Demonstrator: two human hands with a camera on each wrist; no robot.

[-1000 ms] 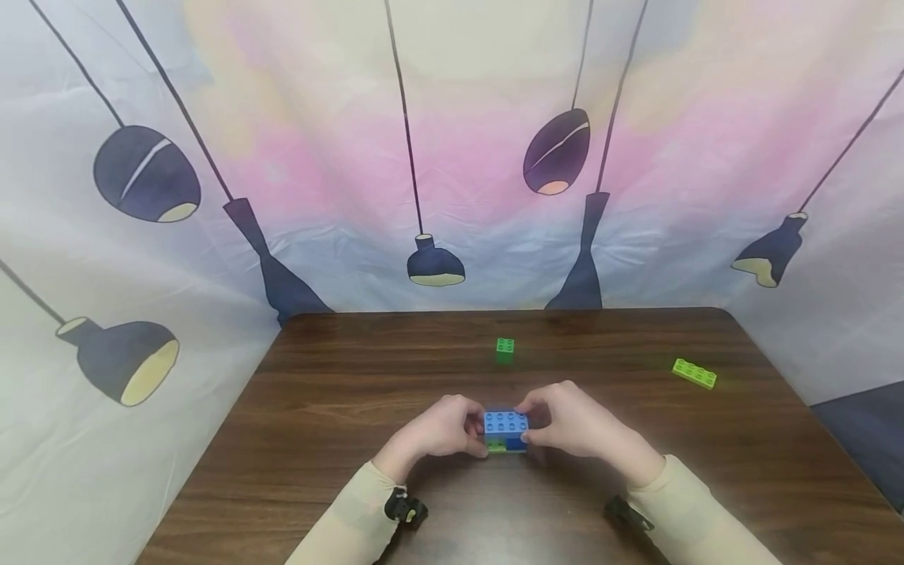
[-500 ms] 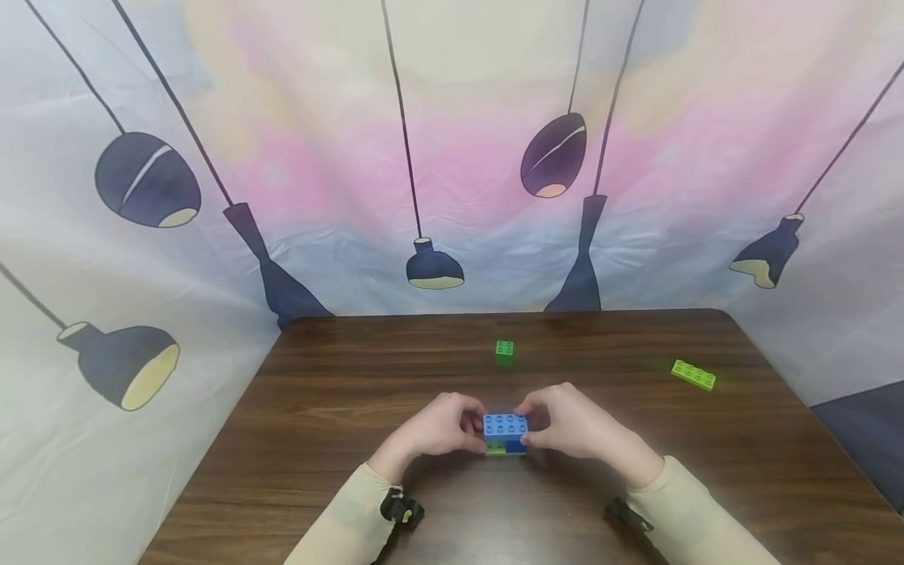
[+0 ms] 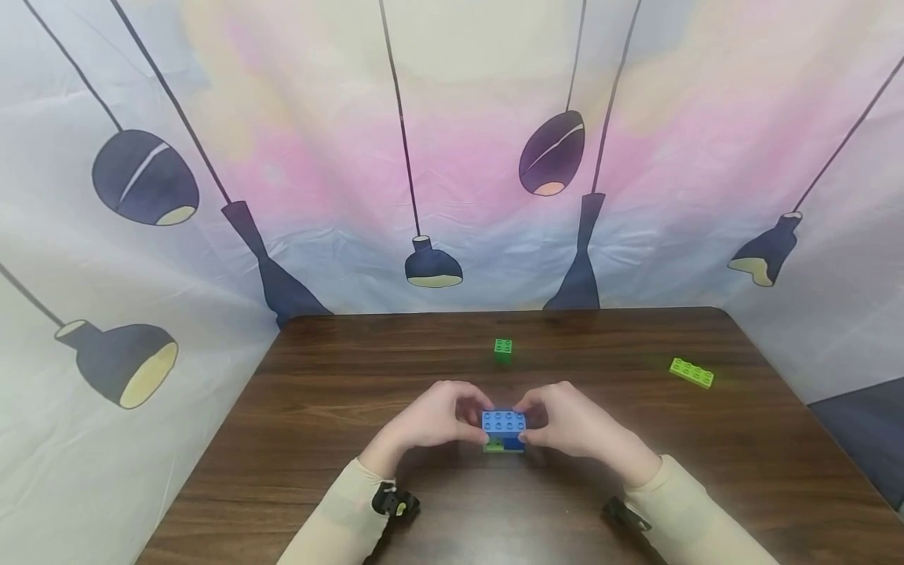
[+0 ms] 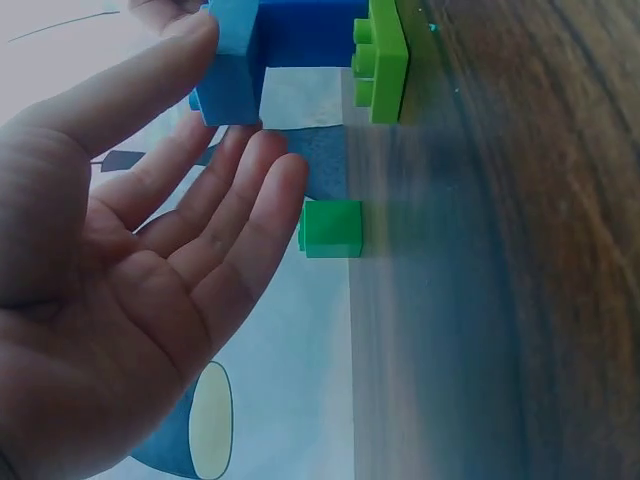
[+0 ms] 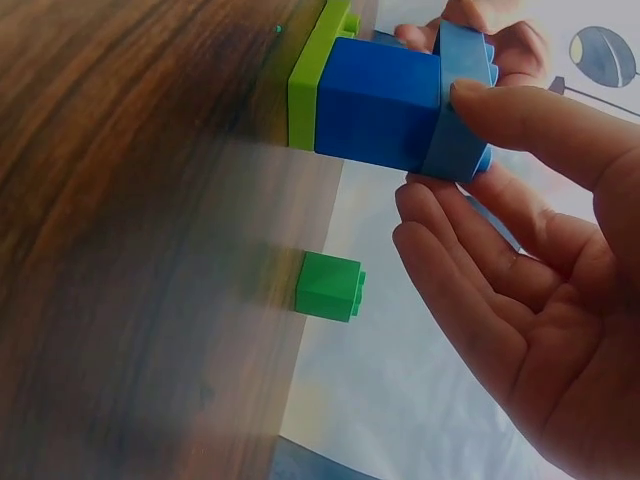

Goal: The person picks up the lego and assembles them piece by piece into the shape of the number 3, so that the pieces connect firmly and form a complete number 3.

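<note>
Clearly, any lettering on the studs of the light blue brick is too small to read. From the head view, 2 rows of 4 studs show on its top, and a lime flat brick lies far to the right on the table; only that view takes in this second lime piece. Both wrist views add the side of the stack: the light blue brick on top, a darker blue block under it, and a lime base at the bottom. Toward the left hand, the left wrist view shows an open gap between top and base, with lime studs bare; at the right hand, the right wrist view shows the block filling that end. Thumb and fingers of each hand pinch 1 end of the light blue brick. The stack stands upright between the 2 hands, with a green block well behind it.
</note>
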